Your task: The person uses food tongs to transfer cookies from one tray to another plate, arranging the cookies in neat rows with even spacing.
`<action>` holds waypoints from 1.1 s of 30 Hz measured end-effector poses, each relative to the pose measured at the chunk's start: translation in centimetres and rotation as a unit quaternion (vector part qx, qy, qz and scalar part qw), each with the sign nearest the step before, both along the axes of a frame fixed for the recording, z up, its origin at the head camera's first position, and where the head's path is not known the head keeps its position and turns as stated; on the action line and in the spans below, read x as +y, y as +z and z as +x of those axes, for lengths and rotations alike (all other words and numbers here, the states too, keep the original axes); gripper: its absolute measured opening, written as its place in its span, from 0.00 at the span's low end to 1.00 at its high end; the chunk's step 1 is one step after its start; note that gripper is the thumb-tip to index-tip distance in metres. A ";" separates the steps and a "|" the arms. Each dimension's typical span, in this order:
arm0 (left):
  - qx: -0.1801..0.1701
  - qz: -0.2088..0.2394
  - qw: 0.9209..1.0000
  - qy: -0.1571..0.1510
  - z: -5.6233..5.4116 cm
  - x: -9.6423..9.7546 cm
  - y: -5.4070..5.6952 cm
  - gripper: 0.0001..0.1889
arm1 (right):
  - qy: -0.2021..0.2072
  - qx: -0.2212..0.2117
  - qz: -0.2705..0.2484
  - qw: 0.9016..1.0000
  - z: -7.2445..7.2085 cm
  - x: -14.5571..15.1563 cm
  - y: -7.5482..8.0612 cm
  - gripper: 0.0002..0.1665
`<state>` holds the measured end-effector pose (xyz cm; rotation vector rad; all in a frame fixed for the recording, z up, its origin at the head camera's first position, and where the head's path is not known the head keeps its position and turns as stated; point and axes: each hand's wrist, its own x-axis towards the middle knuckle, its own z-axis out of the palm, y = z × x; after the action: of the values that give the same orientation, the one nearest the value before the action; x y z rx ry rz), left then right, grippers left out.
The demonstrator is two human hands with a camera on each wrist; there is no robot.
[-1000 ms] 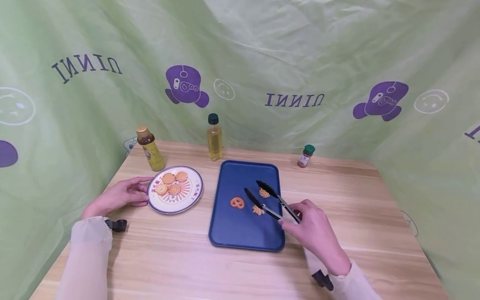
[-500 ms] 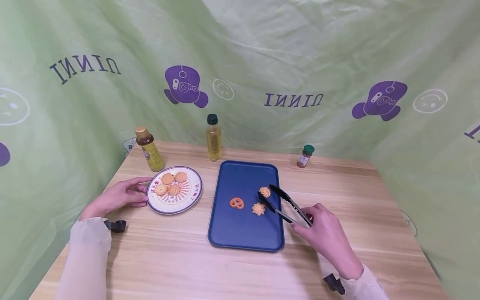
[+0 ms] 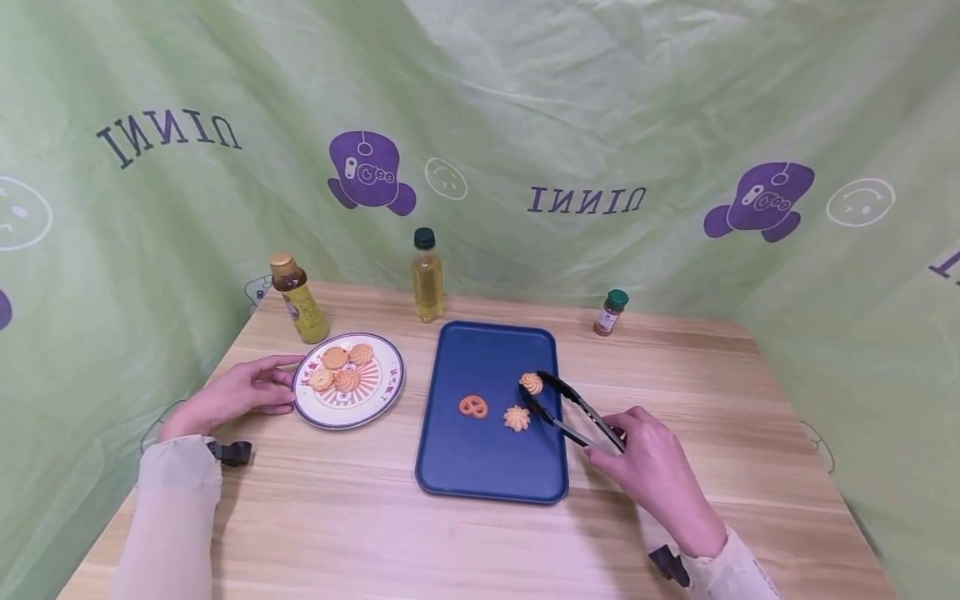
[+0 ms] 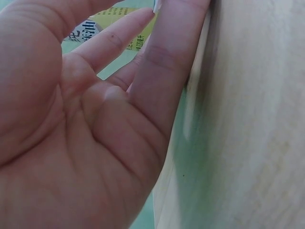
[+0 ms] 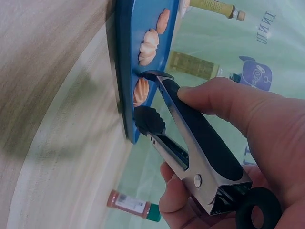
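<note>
My right hand (image 3: 651,467) holds black-tipped metal tongs (image 3: 566,417) over the right side of a blue tray (image 3: 480,467). In the right wrist view, the tongs' spread tips (image 5: 151,120) stand on either side of a swirl cookie (image 5: 141,92). Beside it on the tray lie a flower-shaped cookie (image 3: 517,418) and a pretzel-shaped cookie (image 3: 473,407). At the left, my left hand (image 3: 232,398) touches the rim of a white plate (image 3: 375,404) with its fingers (image 4: 159,62) mostly straight. Several cookies (image 3: 347,381) lie on the plate; the contact is largely hidden in the left wrist view.
Behind the plate stands a brown bottle with a yellow label (image 3: 303,308). A green-capped oil bottle (image 3: 427,279) is behind the tray, and a small spice jar (image 3: 611,313) stands at the back right. A green curtain (image 3: 495,108) surrounds the wooden table (image 3: 360,500).
The tongs have moved right, away from the flower-shaped cookie to the swirl cookie, then shifted only slightly over the last half second. My left hand stays at the plate.
</note>
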<state>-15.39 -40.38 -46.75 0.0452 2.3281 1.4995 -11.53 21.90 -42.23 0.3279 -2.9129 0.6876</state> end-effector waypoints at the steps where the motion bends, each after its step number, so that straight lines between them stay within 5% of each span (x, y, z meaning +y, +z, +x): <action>1: 0.001 -0.001 1.000 0.000 0.0 0.0 0.0 0.44 | 0.000 0.000 0.000 1.000 0.0 0.0 0.0 0.27; 20: -0.002 -0.004 1.000 0.002 0.0 0.1 0.2 0.44 | 0.006 -0.012 -0.008 1.000 -0.6 0.1 0.0 0.25; 33: -0.007 -0.006 1.000 0.005 -0.1 0.1 0.2 0.45 | -0.010 -0.067 -0.040 0.997 -3.2 -1.9 0.2 0.25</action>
<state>-15.49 -40.32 -46.53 0.0210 2.3304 1.4845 -14.72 20.00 -42.01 0.2536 -2.9990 0.8533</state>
